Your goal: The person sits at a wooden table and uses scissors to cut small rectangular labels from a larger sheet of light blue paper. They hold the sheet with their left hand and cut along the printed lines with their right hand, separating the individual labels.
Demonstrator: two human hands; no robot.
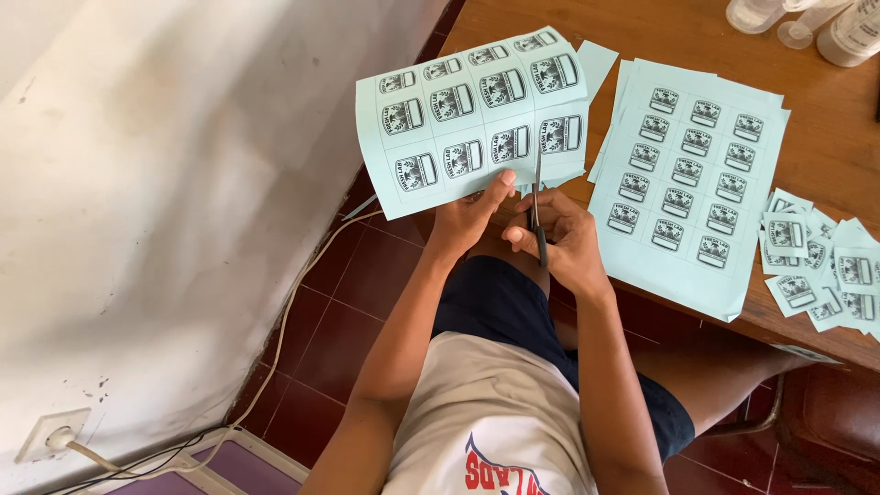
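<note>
My left hand (469, 218) pinches the lower edge of a pale blue sheet of printed labels (458, 119), held up over my lap beside the table. My right hand (561, 236) grips dark scissors (538, 206) whose blades point up into the sheet's bottom edge, between two columns of labels. A cut strip of the sheet hangs at the right of the blades.
A stack of uncut label sheets (692, 174) lies on the wooden table (825, 137). Several cut labels (820, 270) are piled at the right. Clear plastic bottles (807, 23) stand at the far corner. A white wall with a socket and cable (55, 435) is on the left.
</note>
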